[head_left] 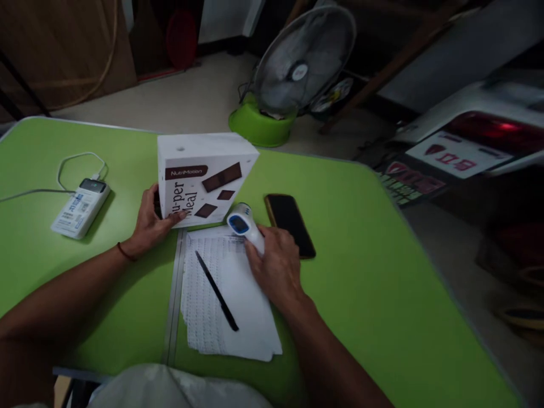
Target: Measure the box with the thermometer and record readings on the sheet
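Note:
My left hand point(155, 218) grips the lower left corner of a white NutriMotion carton point(208, 175), thumb across its front and the other fingers partly hidden behind its side. The carton stands slightly turned on the table. In my right hand point(278, 263) is a white infrared thermometer point(244, 224) with a blue-rimmed display facing me, its head close to the carton's lower right edge. Below both hands lies a stack of printed paper sheets point(250, 317) with a black pen point(216, 292) resting aslant on it. A dark-screened smartphone point(291, 221) lies just beyond my right hand.
The green table point(361, 283) has a seam left of the papers. A white power bank point(80, 208) with a plugged-in cable point(59, 170) lies at the left. Past the far edge stand a fan point(301, 68) on a green base and, rightward, a scooter's rear point(467, 136).

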`<action>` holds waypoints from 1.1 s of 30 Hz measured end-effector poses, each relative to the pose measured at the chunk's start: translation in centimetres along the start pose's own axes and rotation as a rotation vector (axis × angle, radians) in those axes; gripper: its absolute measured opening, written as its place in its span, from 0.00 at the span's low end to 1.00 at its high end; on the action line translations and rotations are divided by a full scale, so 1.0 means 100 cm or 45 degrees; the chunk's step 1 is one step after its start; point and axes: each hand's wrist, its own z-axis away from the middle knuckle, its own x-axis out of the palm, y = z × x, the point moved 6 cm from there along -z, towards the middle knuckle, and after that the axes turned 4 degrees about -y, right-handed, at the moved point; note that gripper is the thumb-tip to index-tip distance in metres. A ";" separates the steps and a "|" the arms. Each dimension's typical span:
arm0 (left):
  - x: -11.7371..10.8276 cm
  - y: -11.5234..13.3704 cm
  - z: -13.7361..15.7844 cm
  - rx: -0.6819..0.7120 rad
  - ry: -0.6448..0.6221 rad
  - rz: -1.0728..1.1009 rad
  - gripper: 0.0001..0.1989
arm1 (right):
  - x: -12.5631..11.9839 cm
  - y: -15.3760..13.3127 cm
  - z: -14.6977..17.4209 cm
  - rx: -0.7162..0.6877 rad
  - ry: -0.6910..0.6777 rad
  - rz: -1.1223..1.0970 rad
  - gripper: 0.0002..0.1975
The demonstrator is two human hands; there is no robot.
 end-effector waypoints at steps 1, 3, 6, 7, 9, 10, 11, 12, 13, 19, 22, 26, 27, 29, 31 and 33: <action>0.001 0.002 0.001 -0.053 0.004 0.035 0.36 | -0.003 0.000 -0.001 0.003 0.022 -0.073 0.18; 0.004 0.005 0.002 -0.156 -0.001 0.112 0.34 | -0.011 -0.001 -0.003 0.028 0.069 -0.256 0.15; 0.007 0.008 0.006 -0.263 -0.017 0.172 0.32 | -0.029 0.001 0.000 0.213 0.267 -0.567 0.12; 0.008 0.008 0.007 -0.281 -0.031 0.179 0.32 | -0.033 0.001 0.003 0.303 0.329 -0.681 0.11; 0.011 0.008 0.010 -0.297 -0.074 0.182 0.32 | -0.033 -0.007 0.011 0.413 0.293 -0.935 0.10; 0.013 0.008 0.012 -0.298 -0.098 0.175 0.32 | -0.029 -0.016 0.013 0.419 0.179 -1.061 0.07; 0.014 0.007 0.013 -0.295 -0.120 0.162 0.32 | -0.022 -0.027 0.016 0.411 0.048 -1.169 0.07; 0.015 0.007 0.014 -0.286 -0.141 0.148 0.33 | -0.017 -0.037 0.020 0.414 -0.047 -1.254 0.07; 0.016 0.007 0.015 -0.275 -0.158 0.137 0.33 | -0.012 -0.046 0.023 0.416 -0.106 -1.321 0.08; 0.017 0.006 0.013 -0.276 -0.194 0.088 0.35 | 0.003 -0.073 0.031 0.418 -0.129 -1.316 0.20; 0.017 0.007 0.013 -0.278 -0.215 0.078 0.36 | 0.009 -0.080 0.032 0.395 -0.353 -1.358 0.18; 0.017 0.009 0.012 -0.241 -0.205 0.071 0.35 | 0.011 -0.076 0.032 0.554 -0.457 -1.443 0.12; 0.016 0.009 0.012 -0.227 -0.200 0.071 0.34 | 0.011 -0.075 0.032 0.585 -0.435 -1.465 0.12; 0.016 0.010 0.011 -0.205 -0.195 0.069 0.32 | 0.012 -0.073 0.031 0.613 -0.410 -1.522 0.12; 0.016 0.010 0.011 -0.198 -0.190 0.069 0.32 | 0.015 -0.073 0.031 0.628 -0.413 -1.579 0.13; 0.017 0.011 0.010 -0.200 -0.199 0.081 0.32 | 0.018 -0.072 0.031 0.633 -0.418 -1.620 0.14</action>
